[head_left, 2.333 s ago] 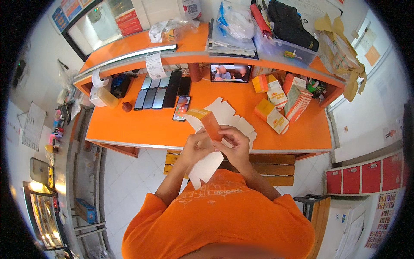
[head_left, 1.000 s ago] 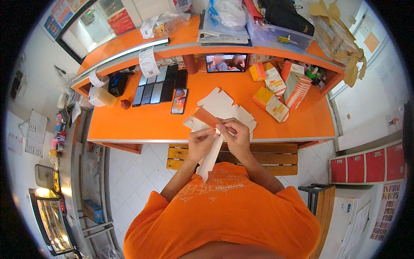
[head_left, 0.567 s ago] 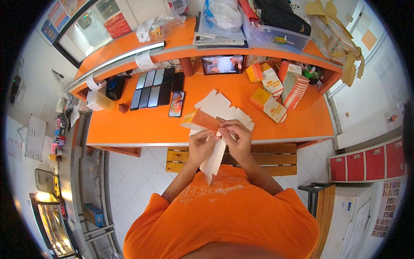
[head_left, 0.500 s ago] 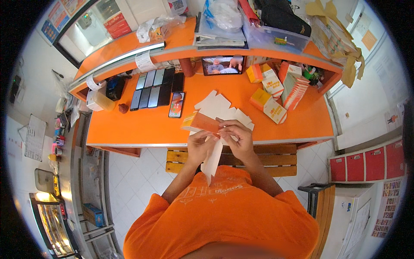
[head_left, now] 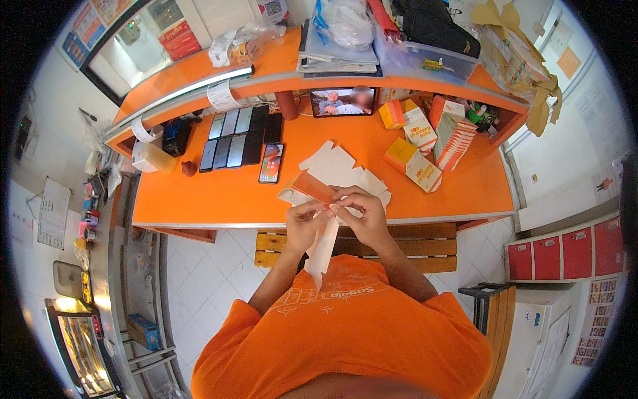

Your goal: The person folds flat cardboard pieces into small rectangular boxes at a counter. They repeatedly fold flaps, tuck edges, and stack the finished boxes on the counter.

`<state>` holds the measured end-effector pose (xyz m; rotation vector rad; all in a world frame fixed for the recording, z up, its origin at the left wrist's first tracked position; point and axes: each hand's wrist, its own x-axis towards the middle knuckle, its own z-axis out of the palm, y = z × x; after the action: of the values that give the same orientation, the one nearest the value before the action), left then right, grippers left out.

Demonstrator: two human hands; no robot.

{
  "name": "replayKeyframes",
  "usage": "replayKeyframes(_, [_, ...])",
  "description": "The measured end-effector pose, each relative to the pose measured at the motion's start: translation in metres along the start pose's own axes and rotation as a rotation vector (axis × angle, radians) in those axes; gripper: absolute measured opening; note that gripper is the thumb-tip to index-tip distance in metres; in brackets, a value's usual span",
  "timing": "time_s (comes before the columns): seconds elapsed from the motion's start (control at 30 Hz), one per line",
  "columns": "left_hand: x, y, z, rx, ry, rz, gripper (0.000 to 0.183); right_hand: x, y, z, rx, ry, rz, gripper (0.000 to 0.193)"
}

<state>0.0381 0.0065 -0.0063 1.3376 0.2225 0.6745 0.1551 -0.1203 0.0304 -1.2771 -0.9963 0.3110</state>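
At the front edge of the orange desk, both my hands hold one partly folded paper carton [head_left: 315, 185]. An orange panel sticks up past my fingers, and a long white flap hangs below toward my shirt. My left hand [head_left: 305, 225] pinches the carton's near side. My right hand [head_left: 364, 214] closes on its right side, with the fingertips of both hands almost meeting. Exactly which fold they press is hidden. Flat white carton blanks [head_left: 330, 159] lie under and beyond my hands.
Folded orange-and-white cartons [head_left: 415, 165] and a stack of striped ones [head_left: 454, 141] lie at the right. A lit phone [head_left: 271, 163], several more phones [head_left: 231, 138] and a tablet [head_left: 343, 102] are at the left and back. A wooden bench [head_left: 425, 247] stands below the desk.
The carton has tilted and shifted slightly left and nearer to me, its hanging white flap swinging left. Both hands moved a little with it and keep their hold.
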Motion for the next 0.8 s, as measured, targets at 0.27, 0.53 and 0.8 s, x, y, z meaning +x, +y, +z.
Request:
replayKeyframes(0.27, [-0.003, 0.004, 0.002, -0.029, 0.070, -0.070, 0.004, 0.004, 0.004, -0.002, -0.123, 0.009, -0.157, 0.008])
replayKeyframes(0.53, [-0.005, 0.011, 0.001, 0.002, 0.053, -0.177, 0.021, 0.002, -0.002, 0.005, -0.179, 0.128, -0.147, 0.006])
replayKeyframes(0.8, [-0.010, 0.015, -0.002, 0.011, 0.054, -0.023, 0.019, 0.001, -0.002, 0.008, -0.168, 0.065, -0.125, 0.004])
